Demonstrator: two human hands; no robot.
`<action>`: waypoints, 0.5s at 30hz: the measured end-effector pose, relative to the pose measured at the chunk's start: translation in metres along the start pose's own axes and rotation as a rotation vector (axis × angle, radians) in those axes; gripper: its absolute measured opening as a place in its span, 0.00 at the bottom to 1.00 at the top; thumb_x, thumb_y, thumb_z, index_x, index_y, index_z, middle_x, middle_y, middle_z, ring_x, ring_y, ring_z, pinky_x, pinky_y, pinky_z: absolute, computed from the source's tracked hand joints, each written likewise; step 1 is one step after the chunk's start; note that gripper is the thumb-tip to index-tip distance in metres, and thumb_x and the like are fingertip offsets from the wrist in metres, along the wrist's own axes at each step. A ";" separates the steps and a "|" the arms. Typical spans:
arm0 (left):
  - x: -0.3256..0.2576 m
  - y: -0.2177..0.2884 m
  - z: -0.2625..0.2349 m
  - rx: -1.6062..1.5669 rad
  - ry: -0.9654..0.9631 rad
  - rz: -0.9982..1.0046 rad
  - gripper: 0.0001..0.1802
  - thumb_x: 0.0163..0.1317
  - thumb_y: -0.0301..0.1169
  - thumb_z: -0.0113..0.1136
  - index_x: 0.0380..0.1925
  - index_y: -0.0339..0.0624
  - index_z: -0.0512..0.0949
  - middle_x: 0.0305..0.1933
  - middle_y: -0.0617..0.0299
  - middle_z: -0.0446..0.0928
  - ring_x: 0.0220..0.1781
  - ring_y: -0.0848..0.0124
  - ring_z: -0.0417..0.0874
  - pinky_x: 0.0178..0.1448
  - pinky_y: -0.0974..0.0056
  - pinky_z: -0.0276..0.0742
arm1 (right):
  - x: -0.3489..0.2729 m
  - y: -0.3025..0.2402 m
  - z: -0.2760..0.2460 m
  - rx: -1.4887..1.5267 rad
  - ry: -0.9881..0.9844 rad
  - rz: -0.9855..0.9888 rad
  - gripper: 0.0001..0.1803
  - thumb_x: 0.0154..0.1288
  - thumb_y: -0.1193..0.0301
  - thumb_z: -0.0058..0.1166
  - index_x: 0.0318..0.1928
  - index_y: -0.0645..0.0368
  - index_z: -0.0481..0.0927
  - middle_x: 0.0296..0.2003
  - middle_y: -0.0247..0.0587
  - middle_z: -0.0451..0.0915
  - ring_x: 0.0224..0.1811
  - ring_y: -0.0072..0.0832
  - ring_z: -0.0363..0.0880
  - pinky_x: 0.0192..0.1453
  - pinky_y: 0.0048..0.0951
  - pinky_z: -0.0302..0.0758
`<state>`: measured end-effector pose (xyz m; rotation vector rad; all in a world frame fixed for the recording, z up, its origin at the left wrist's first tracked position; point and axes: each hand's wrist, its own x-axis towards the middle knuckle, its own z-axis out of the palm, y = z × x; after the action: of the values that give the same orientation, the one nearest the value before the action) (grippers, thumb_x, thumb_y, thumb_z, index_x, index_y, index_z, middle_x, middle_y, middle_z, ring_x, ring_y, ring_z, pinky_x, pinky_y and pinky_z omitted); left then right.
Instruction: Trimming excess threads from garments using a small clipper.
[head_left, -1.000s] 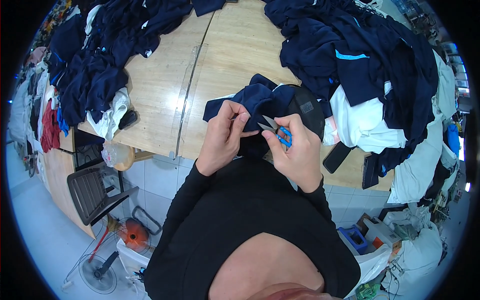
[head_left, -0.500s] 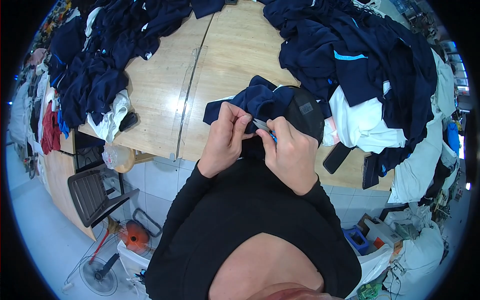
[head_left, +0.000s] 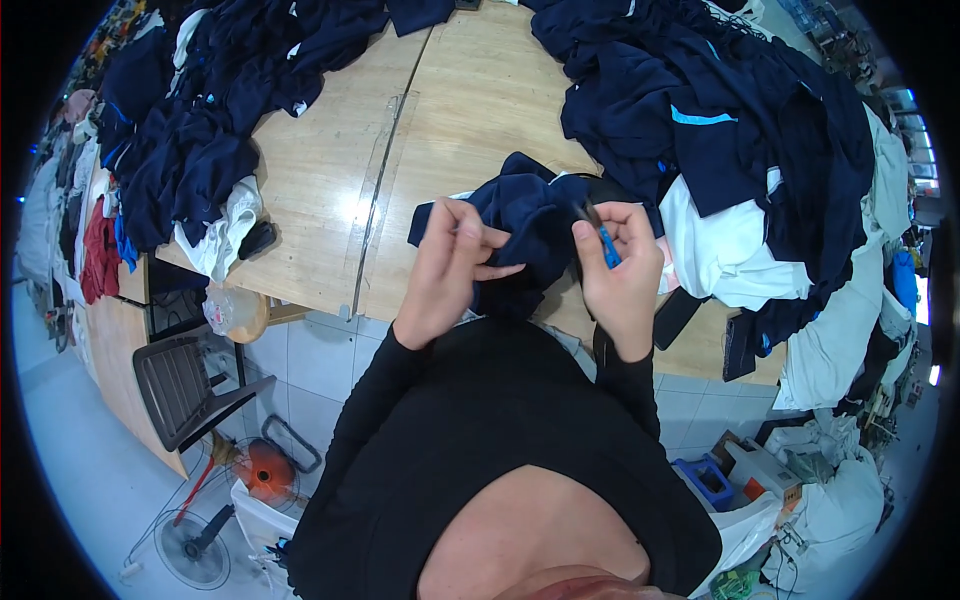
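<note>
— Wooden worktables (head_left: 470, 130) are filling the middle of the view, and dark navy clothes are lying in heaps on both sides: one pile (head_left: 190, 140) at the left and a bigger pile (head_left: 720, 120) at the right, with white pieces (head_left: 730, 260) under it. What are the hands doing?

— Both are working at the near table edge. The left hand (head_left: 450, 270) is closed on a navy garment (head_left: 530, 215), with the fingers pinching a fold of the cloth. The right hand (head_left: 620, 270) is closed around a small blue-handled snipper (head_left: 603, 240), and its dark tip is pointing up, toward the cloth.

— Is something changing compared with one second ago?

— Yes. One second ago the two hands were standing almost together, with the snipper tip right at the pinched place. Now they are standing a little apart, and the garment is bunched up higher between them. The left hand is showing a new grip on the fold.

— What does it mean for the work?

— I am judging that one small cut is finished and the person is turning the cloth to look for another loose thread. I cannot tell if the blades are open or closed; they are too small.

— And the garment, where is it lying?

— It is partly resting on the table edge and partly lifted between the hands.
</note>
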<state>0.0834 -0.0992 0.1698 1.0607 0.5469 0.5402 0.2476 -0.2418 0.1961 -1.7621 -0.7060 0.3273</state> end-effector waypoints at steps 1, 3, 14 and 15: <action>0.003 0.005 -0.003 -0.215 0.047 -0.149 0.12 0.91 0.37 0.48 0.52 0.37 0.69 0.43 0.52 0.85 0.47 0.65 0.92 0.58 0.48 0.97 | 0.000 0.007 0.000 0.134 0.029 -0.008 0.12 0.78 0.70 0.71 0.48 0.66 0.83 0.33 0.33 0.85 0.35 0.16 0.82 0.41 0.23 0.78; 0.008 0.015 -0.012 -0.322 0.032 -0.204 0.13 0.91 0.38 0.47 0.52 0.39 0.70 0.45 0.52 0.86 0.47 0.65 0.93 0.59 0.48 0.97 | -0.007 0.021 -0.018 0.175 -0.051 0.088 0.09 0.79 0.72 0.69 0.46 0.66 0.84 0.34 0.32 0.86 0.36 0.15 0.82 0.42 0.21 0.77; 0.001 0.020 -0.006 -0.180 -0.068 -0.135 0.19 0.75 0.17 0.67 0.63 0.35 0.80 0.49 0.58 0.86 0.33 0.78 0.89 0.31 0.71 0.90 | -0.028 0.012 -0.002 0.257 -0.144 0.095 0.06 0.75 0.80 0.68 0.50 0.68 0.89 0.37 0.36 0.88 0.38 0.18 0.86 0.46 0.19 0.79; -0.001 0.023 -0.006 -0.110 -0.108 -0.111 0.18 0.75 0.17 0.67 0.63 0.34 0.83 0.49 0.58 0.85 0.30 0.79 0.87 0.28 0.73 0.86 | -0.026 0.007 -0.002 0.191 -0.139 -0.052 0.08 0.72 0.81 0.71 0.50 0.67 0.90 0.37 0.38 0.88 0.38 0.20 0.87 0.44 0.20 0.79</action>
<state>0.0751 -0.0866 0.1886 0.9430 0.4731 0.4084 0.2305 -0.2598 0.1866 -1.5481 -0.7916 0.4705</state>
